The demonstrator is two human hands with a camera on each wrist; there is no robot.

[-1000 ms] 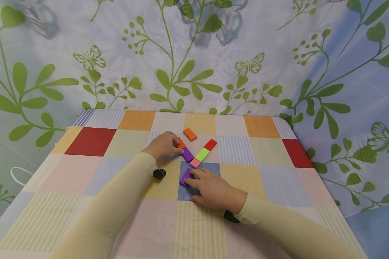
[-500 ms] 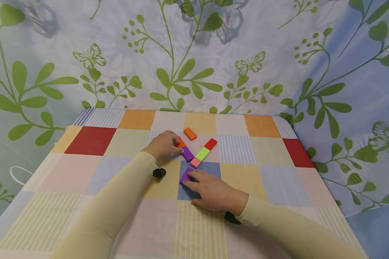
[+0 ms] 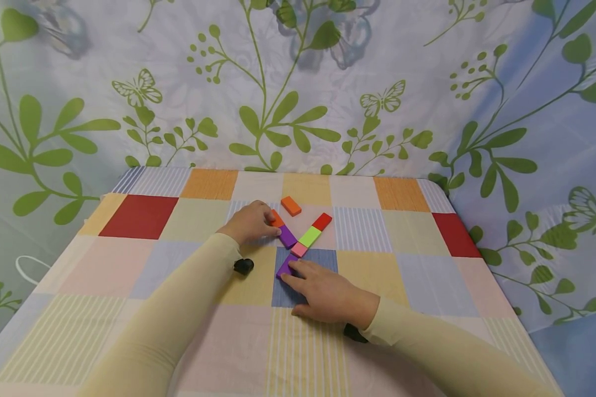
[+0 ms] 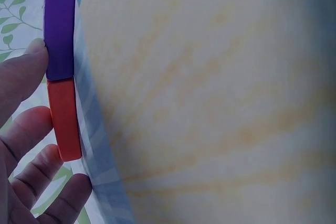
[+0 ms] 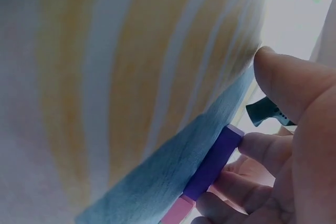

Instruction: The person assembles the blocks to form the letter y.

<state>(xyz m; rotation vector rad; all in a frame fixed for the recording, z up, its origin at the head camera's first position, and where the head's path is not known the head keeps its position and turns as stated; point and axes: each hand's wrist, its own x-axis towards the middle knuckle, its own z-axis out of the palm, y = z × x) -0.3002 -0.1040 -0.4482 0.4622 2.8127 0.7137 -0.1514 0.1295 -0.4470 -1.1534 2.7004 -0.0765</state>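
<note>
My left hand (image 3: 250,221) rests beside an orange block (image 3: 277,219) and a purple block (image 3: 287,237), which lie end to end on the cloth. In the left wrist view its thumb touches the purple block's side, and fingertips touch the orange block (image 4: 65,119). My right hand (image 3: 330,292) has its fingertips against the side of a second purple block (image 3: 285,268), thumb held apart on the cloth. That block meets a pink block (image 5: 177,210) end to end in the right wrist view. Beyond the pink one, a green block (image 3: 310,238) and a red block (image 3: 322,221) continue the row.
A separate orange block (image 3: 291,206) lies behind the two rows, which form a V shape. Patchwork cloth (image 3: 179,331) covers the table. A leaf-patterned curtain (image 3: 298,82) hangs at the back and sides. Each wrist carries a small black device (image 3: 244,267).
The right hand's fingers have slid the nearer purple block slightly forward, up against the pink block. The left hand and the other blocks have stayed in place.
</note>
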